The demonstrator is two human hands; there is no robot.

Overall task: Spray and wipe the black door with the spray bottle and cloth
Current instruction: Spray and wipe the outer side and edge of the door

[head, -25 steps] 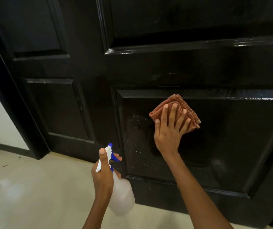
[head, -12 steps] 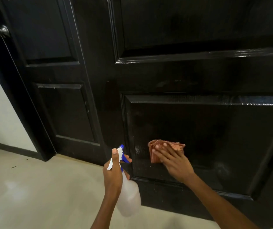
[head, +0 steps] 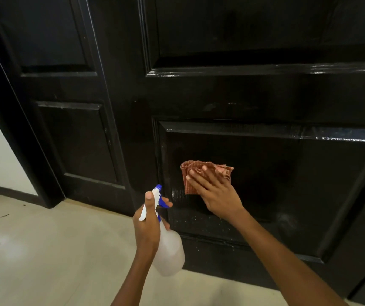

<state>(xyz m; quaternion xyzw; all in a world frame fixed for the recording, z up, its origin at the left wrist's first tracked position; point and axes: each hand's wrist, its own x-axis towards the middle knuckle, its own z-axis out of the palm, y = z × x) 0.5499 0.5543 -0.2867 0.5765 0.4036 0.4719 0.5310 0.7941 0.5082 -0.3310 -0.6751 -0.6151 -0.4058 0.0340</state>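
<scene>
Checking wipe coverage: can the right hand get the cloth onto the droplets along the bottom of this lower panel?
Probably yes. The right hand presses the cloth flat on the door, just above the droplets, with nothing between them.

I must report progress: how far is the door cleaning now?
Done: spray droplets dot the lower panel. In hand: the right hand presses the cloth on that panel; the left hand holds the spray bottle. Left: wiping those droplets and the rest of the black door.

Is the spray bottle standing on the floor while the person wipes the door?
No, the left hand grips the spray bottle in the air, above the floor.
</scene>
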